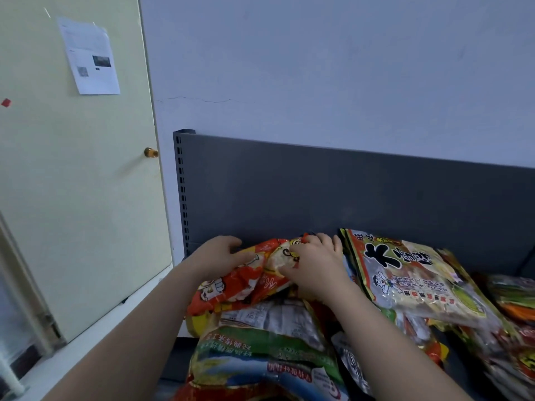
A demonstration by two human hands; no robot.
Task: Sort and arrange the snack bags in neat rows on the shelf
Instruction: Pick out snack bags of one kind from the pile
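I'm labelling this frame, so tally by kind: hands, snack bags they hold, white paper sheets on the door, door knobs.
Bare hands: 2, the left hand and the right hand
Red-orange crinkled plastic snack bag they hold: 1
White printed paper sheet: 1
Round brass door knob: 1
Total: 5

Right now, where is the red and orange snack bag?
The red and orange snack bag sits left of centre in the head view, held by the left hand and right hand atop the pile, just left of the green-edged bag.

The pale snack bag (417, 273) bears large black characters beginning with "大".
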